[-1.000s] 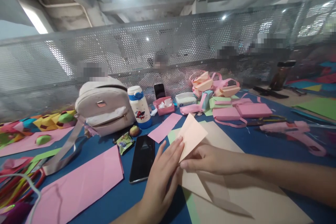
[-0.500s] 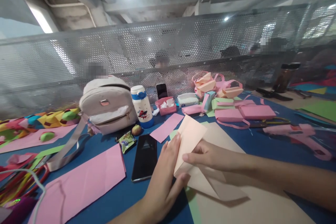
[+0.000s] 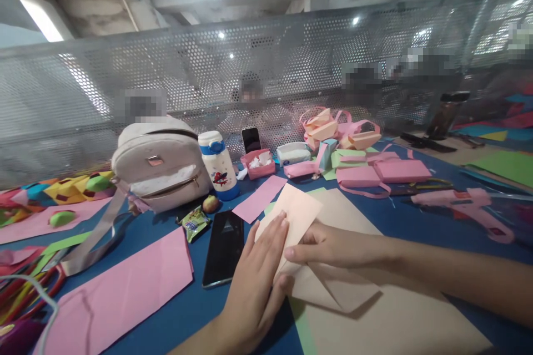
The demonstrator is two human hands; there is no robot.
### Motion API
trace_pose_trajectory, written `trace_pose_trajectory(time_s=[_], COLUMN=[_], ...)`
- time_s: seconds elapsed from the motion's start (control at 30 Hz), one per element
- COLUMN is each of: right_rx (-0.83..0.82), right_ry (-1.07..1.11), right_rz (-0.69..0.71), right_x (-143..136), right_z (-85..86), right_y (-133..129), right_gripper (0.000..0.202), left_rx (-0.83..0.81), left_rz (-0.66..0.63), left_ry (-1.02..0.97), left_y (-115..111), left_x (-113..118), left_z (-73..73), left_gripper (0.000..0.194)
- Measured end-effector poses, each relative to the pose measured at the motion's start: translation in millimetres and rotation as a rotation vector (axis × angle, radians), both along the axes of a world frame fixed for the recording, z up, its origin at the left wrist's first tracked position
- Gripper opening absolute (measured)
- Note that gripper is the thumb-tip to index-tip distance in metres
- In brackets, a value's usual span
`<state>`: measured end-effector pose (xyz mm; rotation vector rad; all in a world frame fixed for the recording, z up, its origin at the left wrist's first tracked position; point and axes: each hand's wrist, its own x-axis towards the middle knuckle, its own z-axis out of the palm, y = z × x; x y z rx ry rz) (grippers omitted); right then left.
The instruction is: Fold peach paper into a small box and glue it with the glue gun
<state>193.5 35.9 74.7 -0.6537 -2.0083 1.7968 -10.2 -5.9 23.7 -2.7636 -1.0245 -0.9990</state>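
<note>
A piece of folded peach paper (image 3: 303, 206) is between my hands, its folded strip standing at a slant and a loose flap (image 3: 345, 291) spreading to the lower right. My left hand (image 3: 256, 274) lies along the strip's left side, fingers stretched flat over it and the thumb near its lower end. With thumb and bent fingers, my right hand (image 3: 322, 244) pinches the strip's right edge; some fingertips are hidden behind the paper. Underneath lies a large peach sheet (image 3: 400, 310), with a green sheet (image 3: 303, 324) showing along its left edge.
Left of my hands lie a black phone (image 3: 224, 249) and pink paper (image 3: 125, 288). Behind stand a backpack (image 3: 160, 163), a bottle (image 3: 219, 169) and a pink tissue-filled box (image 3: 260, 165). Pink paper bags (image 3: 402, 171) and a pink glue gun (image 3: 458, 202) are at the right.
My left fingers have slid from the strip's left edge onto its face. My right hand keeps its pinch. The whole view has shifted slightly.
</note>
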Motion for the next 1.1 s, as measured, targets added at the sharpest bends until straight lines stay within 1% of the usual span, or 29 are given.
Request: trace_pose_trajectory(time_s=[0.1, 0.17, 0.2, 0.27, 0.37, 0.47, 0.57, 0.7, 0.77, 0.87, 0.97, 1.1], right_rx=[0.028, 0.080, 0.109, 0.174, 0.323, 0.451, 0.466, 0.436, 0.441, 0.494, 0.608, 0.855], right_ry=[-0.013, -0.019, -0.024, -0.054, -0.106, -0.085, -0.055, -0.046, -0.065, -0.091, -0.114, -0.145], right_rz=[0.096, 0.149, 0.150, 0.102, -0.020, -0.113, -0.167, -0.174, -0.183, -0.234, -0.287, -0.338], right_x=[1, 1, 2, 3, 4, 5, 4, 2, 1, 0, -1, -1], right_z=[3.3, 6.2, 7.5, 9.4, 10.3, 10.9, 11.9, 12.4, 12.3, 11.4, 8.3, 3.2], right_y=[2, 2, 2, 2, 3, 4, 3, -1, -2, -4, -6, -5], right_gripper=[0.057, 0.051, 0.047, 0.040, 0.030, 0.020, 0.014, 0.014, 0.015, 0.014, 0.011, 0.008], left_rx=[0.021, 0.030, 0.030, 0.024, 0.016, 0.008, 0.000, 0.009, 0.051, 0.137, 0.173, 0.184], left_rz=[0.007, 0.011, 0.012, 0.017, 0.030, 0.040, 0.041, 0.056, 0.065, 0.070, 0.081, 0.088], left_ry=[0.018, 0.019, 0.021, 0.029, 0.045, 0.064, 0.078, 0.115, 0.145, 0.182, 0.197, 0.199], left_y=[1, 2, 2, 3, 3, 3, 3, 4, 4, 4, 4, 3], left_x=[-1, -1, -1, -1, -2, -3, -3, -2, -2, -2, -3, -1], left_z=[0.1, -0.2, -0.4, -1.3, -3.5, -5.4, -6.0, -5.2, -4.2, -2.4, -1.2, -1.2], left_gripper=[0.055, 0.055, 0.055, 0.055, 0.054, 0.054, 0.054, 0.054, 0.056, 0.059, 0.059, 0.058])
